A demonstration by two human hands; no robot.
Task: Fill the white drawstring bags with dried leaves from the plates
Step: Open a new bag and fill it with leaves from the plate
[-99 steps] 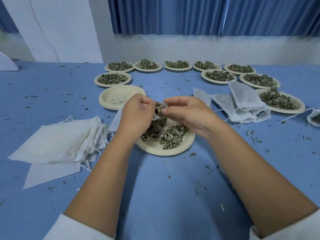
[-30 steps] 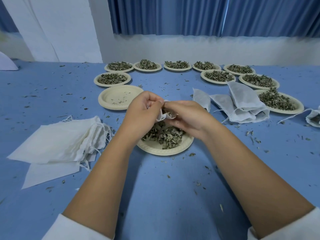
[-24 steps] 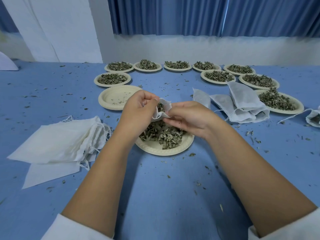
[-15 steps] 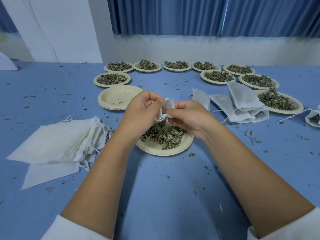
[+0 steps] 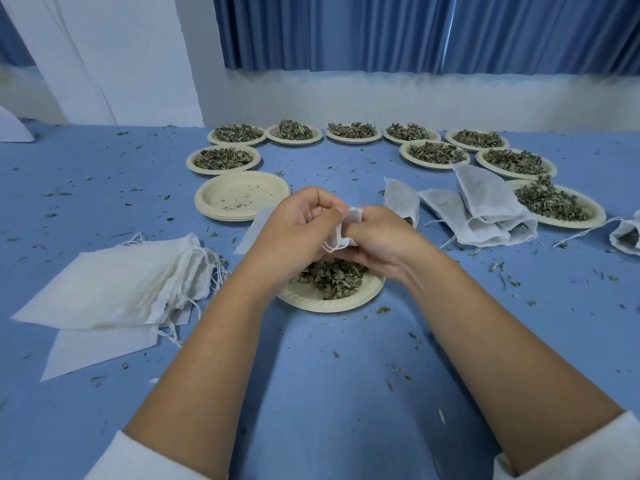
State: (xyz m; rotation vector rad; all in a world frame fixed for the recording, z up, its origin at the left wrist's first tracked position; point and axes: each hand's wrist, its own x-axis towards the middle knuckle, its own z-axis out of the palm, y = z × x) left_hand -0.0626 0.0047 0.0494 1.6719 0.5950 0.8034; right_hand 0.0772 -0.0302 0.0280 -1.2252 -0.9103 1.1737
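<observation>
A white drawstring bag [image 5: 347,227] is held between both hands above a paper plate [image 5: 311,296] that carries a heap of dried leaves [image 5: 334,274]. My left hand [image 5: 297,227] grips the bag's mouth from the left, fingers curled. My right hand [image 5: 382,237] pinches the bag's right side. Most of the bag is hidden behind my fingers. A flat stack of unfilled bags [image 5: 114,289] lies to the left. Filled bags [image 5: 481,209] lie in a pile to the right.
Several plates of dried leaves [image 5: 434,152] form an arc at the back of the blue table [image 5: 329,393]. A stack of bare plates [image 5: 242,195] stands behind my left hand. Another filled bag [image 5: 627,237] lies at the right edge. Leaf crumbs are scattered around.
3.3 s ago my right hand was pushing leaves into the bag. Since then both hands have drawn together on the bag's mouth, and the leaves there no longer show.
</observation>
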